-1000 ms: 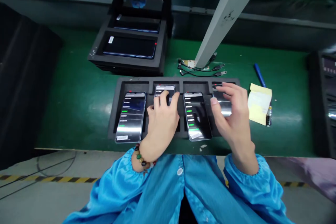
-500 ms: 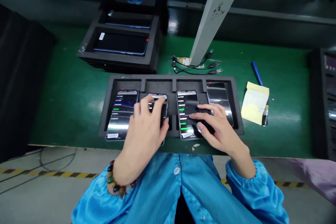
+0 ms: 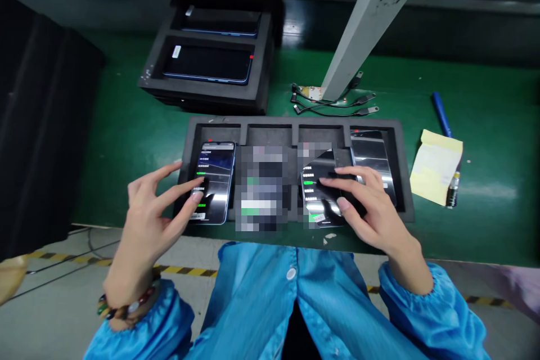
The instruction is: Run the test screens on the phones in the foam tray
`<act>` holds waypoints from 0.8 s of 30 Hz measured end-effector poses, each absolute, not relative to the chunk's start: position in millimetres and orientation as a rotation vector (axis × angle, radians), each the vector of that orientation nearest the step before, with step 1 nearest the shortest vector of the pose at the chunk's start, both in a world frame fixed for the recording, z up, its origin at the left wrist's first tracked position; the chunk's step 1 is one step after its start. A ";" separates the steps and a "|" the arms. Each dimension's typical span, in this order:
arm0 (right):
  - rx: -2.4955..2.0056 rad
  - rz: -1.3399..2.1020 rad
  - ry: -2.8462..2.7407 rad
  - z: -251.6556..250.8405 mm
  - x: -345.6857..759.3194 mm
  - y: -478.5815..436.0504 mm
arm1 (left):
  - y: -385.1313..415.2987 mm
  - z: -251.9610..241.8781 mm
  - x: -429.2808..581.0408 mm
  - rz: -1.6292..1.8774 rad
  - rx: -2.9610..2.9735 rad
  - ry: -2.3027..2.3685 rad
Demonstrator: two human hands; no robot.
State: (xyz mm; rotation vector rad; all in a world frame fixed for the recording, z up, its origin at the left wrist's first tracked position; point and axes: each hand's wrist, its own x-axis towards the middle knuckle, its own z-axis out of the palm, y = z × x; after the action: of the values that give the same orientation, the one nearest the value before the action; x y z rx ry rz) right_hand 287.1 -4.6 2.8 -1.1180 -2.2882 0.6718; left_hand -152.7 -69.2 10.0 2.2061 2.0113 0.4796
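A black foam tray (image 3: 407,180) with compartments lies along the table's front edge and bears several smartphones. My left hand (image 3: 154,208) is at the leftmost smartphone (image 3: 217,180), fingers spread, fingertips at the left side of its lit menu screen. My right hand (image 3: 371,208) has its fingers apart over the right-middle smartphone (image 3: 318,197), the index fingertip at the screen, which lists green and white lines. Between them the left-middle smartphone (image 3: 261,191) is blurred by pixelation. A dark-screened smartphone (image 3: 371,152) lies in the rightmost compartment, partly behind my right hand.
Behind on the left, a stacked foam tray (image 3: 206,93) holds more smartphones. Short black cables (image 3: 337,107) lie by a grey metal post (image 3: 363,28). On the right are a yellow paper note (image 3: 436,166), a blue pen (image 3: 441,112) and a small bottle (image 3: 453,188).
My left hand has moved left from the left-middle smartphone to the leftmost one. My right hand stays over the right-middle smartphone. The whole view has shifted slightly.
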 end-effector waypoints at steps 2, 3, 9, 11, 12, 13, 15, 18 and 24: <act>-1.174 0.643 -2.295 2.9 285.6 -3.8 | -65.7 8.2 -146.3 0.541 2.220 1.981; -1.173 0.648 -2.306 3.2 285.2 -4.3 | -63.1 8.5 -142.3 0.565 2.231 1.951; -1.156 0.718 -2.310 5.1 286.2 -13.6 | -44.6 16.0 -121.4 0.549 2.331 1.701; -1.175 0.716 -2.306 6.1 286.8 -14.4 | -40.4 16.9 -118.8 0.571 2.344 1.672; -1.175 0.713 -2.307 6.8 286.7 -14.0 | -39.1 16.8 -117.8 0.581 2.344 1.665; -1.170 0.709 -2.310 7.8 286.3 -13.3 | -38.3 16.4 -116.7 0.590 2.344 1.656; -1.161 0.691 -2.307 10.2 283.7 -10.8 | -38.0 14.9 -113.1 0.590 2.343 1.611; -1.182 0.669 -2.295 13.1 276.4 -6.4 | -39.2 13.0 -104.1 0.566 2.326 1.525; -1.241 0.620 -2.302 12.7 270.3 0.0 | -45.0 12.4 -90.9 0.581 2.327 1.426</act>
State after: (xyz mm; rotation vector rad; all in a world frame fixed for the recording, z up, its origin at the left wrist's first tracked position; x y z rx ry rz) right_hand 270.3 0.0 12.7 -1.2412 -2.3019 0.6199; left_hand -90.9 -45.0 12.4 2.3267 1.4257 0.5806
